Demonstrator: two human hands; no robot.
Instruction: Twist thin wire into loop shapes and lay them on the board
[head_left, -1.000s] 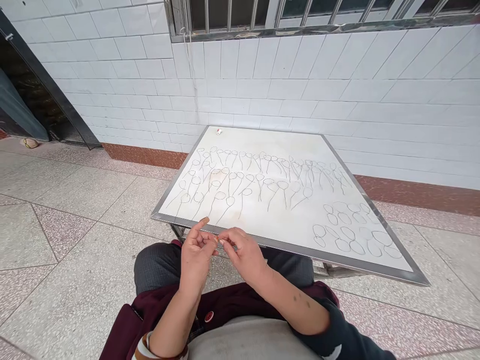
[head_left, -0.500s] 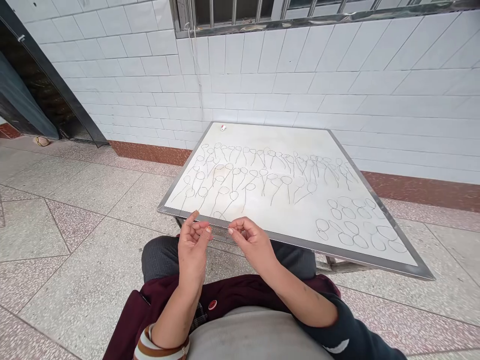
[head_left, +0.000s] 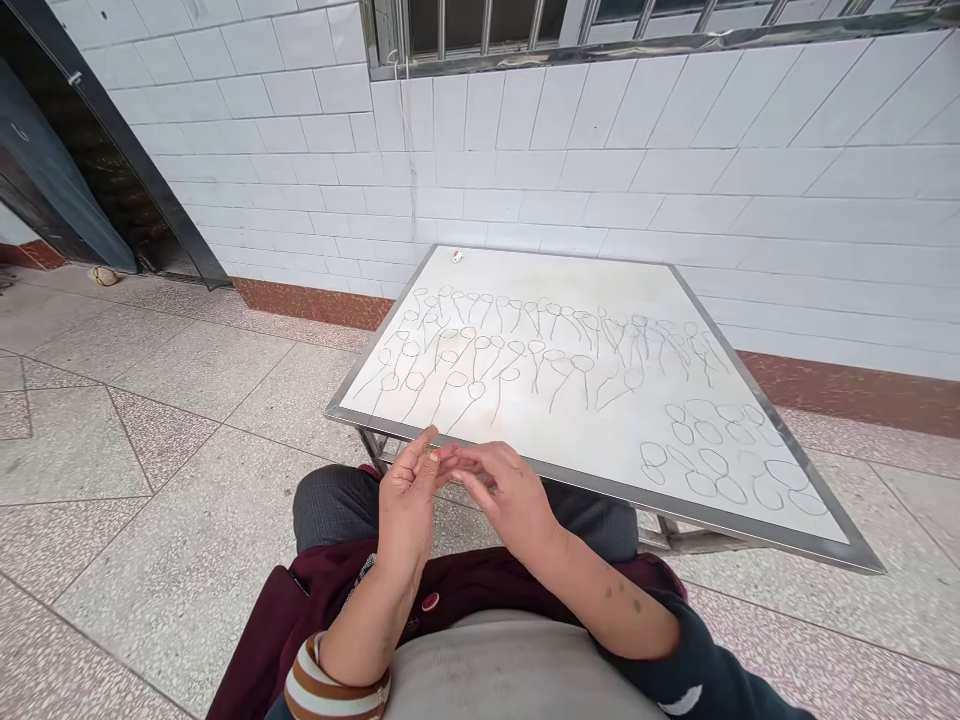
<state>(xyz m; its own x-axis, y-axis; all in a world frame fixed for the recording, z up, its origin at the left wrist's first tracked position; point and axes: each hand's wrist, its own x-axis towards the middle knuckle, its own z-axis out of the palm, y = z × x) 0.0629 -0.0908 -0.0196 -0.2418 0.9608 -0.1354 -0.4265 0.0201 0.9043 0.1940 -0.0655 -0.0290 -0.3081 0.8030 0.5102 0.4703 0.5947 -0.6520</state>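
Observation:
My left hand (head_left: 409,495) is closed in a pinch just in front of the table's near edge, palm side partly toward me. Against its fingertips, my right hand (head_left: 506,490) is closed too, thumb and forefinger drawn together. Between them is a thin wire, hardly visible now and mostly hidden by the fingers. Beyond the hands, rows of thin wires bent into a loop with a tail (head_left: 509,375) lie across the white table top (head_left: 585,430). Several closed wire rings (head_left: 701,484) are grouped at the table's right front corner.
The table has a grey metal rim (head_left: 600,484) and stands by a white tiled wall (head_left: 525,175). A small white and red item (head_left: 457,257) lies at its far left corner. A barred window (head_left: 510,25) is above; a dark doorway (head_left: 112,120) is at left.
My hands have come together, the right moving left until the fingertips meet. A wire loop seen above the fingers earlier no longer shows. The view has shifted slightly.

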